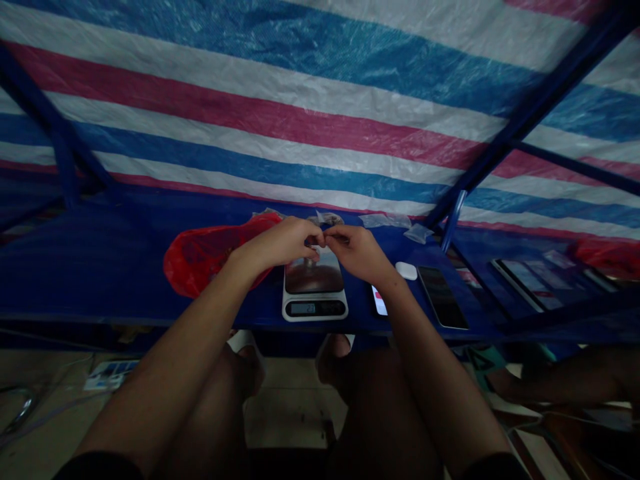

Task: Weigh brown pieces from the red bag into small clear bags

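A digital kitchen scale (315,285) with a shiny metal plate and a lit display sits at the front edge of the blue table. Above its plate my left hand (297,239) comes in from the left, its fingers bent in a pinch. My right hand (357,250) meets it there, thumb and forefinger pressed together, the fingertips of both hands almost touching. Whatever lies between the fingertips is too small and dark to make out. Left of the scale, partly behind my left forearm, lies an open red plastic bag (193,257); its contents are unclear.
Small clear plastic bags (383,220) lie along the back of the table (100,267). To the right are a white earbud case (406,271), a lit phone (379,301) and a dark phone (443,297). Blue metal posts (454,220) and a striped tarp (300,113) stand behind.
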Demonstrator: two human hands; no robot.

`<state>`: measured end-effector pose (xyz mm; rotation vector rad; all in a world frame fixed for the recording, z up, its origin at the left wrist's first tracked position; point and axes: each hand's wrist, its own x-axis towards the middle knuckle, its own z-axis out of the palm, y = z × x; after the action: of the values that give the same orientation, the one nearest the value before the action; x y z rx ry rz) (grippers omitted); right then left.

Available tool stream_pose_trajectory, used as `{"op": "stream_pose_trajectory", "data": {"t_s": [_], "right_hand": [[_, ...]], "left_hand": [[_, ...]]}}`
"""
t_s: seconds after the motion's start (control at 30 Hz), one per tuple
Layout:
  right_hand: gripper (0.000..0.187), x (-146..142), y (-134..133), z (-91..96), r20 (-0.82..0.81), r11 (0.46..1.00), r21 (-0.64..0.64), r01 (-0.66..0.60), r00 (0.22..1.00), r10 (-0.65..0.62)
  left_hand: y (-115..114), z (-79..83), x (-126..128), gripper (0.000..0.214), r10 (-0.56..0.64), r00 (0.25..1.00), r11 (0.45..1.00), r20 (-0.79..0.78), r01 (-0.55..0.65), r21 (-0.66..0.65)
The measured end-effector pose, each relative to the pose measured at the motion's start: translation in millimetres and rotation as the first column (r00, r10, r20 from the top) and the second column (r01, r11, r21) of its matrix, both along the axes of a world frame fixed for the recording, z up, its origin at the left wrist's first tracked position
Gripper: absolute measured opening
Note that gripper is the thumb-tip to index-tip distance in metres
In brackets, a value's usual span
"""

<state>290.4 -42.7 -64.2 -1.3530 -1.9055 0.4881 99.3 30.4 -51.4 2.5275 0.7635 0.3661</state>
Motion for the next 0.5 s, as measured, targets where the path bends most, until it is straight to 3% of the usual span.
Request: {"op": "stream_pose_trajectory", "data": {"t_s": [0.33, 0.5], "right_hand": [[0.023, -0.2, -0.6, 0.4, -0.026, 1.000, 0.011, 0.013, 1.000, -0.013], [0.022, 0.3, -1.6, 0.3, -0.034, 1.000, -0.011, 0.015, 0.999, -0.015]], "left_hand": [[-4.4, -2.8, -5.1, 0.020, 0.000, 0.997, 0.999, 0.078, 0.004, -0.041], [-17.7, 10.4, -13.3, 0.028, 0.031, 0.996, 0.999, 0.081, -0.035, 0.040]]}}
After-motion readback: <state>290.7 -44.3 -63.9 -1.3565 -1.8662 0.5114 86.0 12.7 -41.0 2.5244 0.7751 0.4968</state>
